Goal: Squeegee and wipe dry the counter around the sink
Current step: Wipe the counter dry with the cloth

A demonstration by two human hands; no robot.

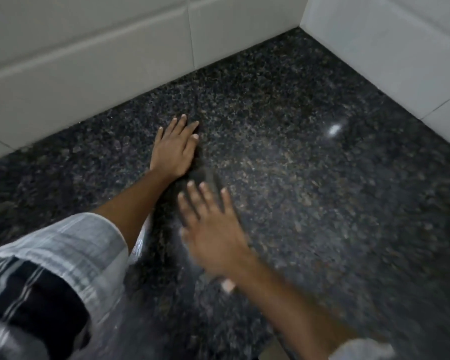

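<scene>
Dark speckled counter (309, 178) met two white tiled walls (89, 68) at a corner. Two hands lay on it: left hand (173, 149) flat, fingers straight; right hand (213, 237) blurred, seemingly spread, holding nothing.

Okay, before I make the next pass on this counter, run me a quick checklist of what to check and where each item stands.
1. Left hand flat on the dark speckled granite counter: ok.
2. Right hand fingers spread, holding nothing: ok, though blurred.
3. Squeegee or cloth in hand: not ok, none in view.
4. Counter dry: cannot tell, only glare shows.
5. Corner by the white tiled wall free of objects: ok.
</scene>
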